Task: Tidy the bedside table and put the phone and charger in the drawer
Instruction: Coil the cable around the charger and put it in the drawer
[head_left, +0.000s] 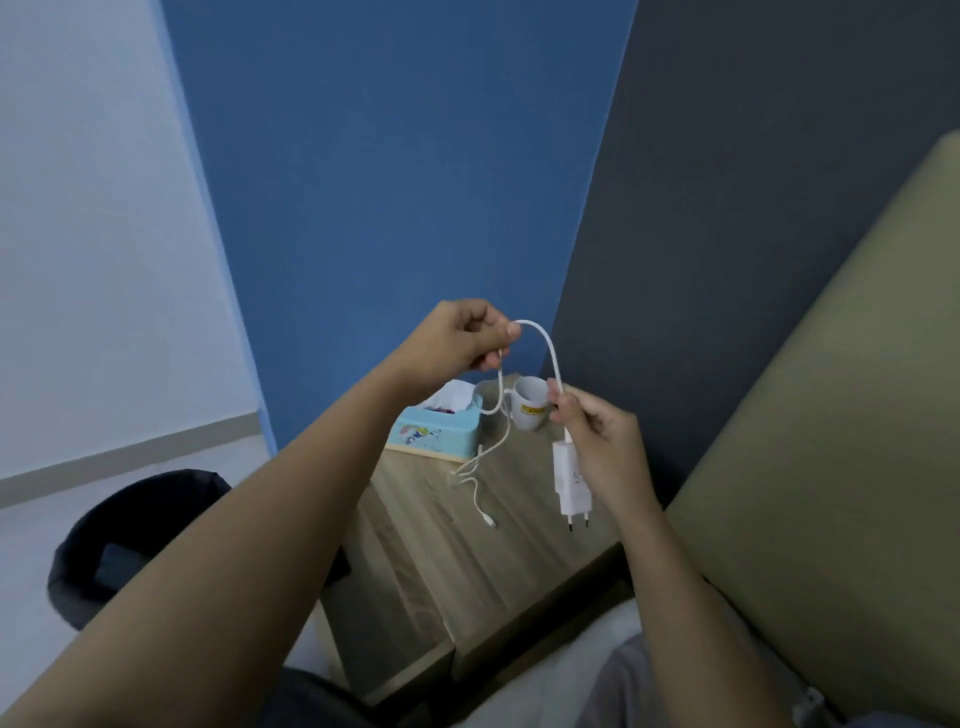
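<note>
Left hand (462, 335) raised above the worktop (483, 566), fist-like, fingers (513, 329) pinched on the white cable (543, 345). Cable arcs over to the right hand (597, 441), fingers clamped on it just above the charger (570, 480); both forearms bare, stretched forward. Charger: one white, smooth, boxy plug with two round pins, hanging in the air over the worktop's right edge. Thin cable's loose end dangles in curls, connector tip near the wood. Worktop is pale wood grain. At its far edge: one teal tissue box (434, 434), rectangular, and one white glossy mug (530, 402). One dark round bin (130, 540) on the floor, left.
</note>
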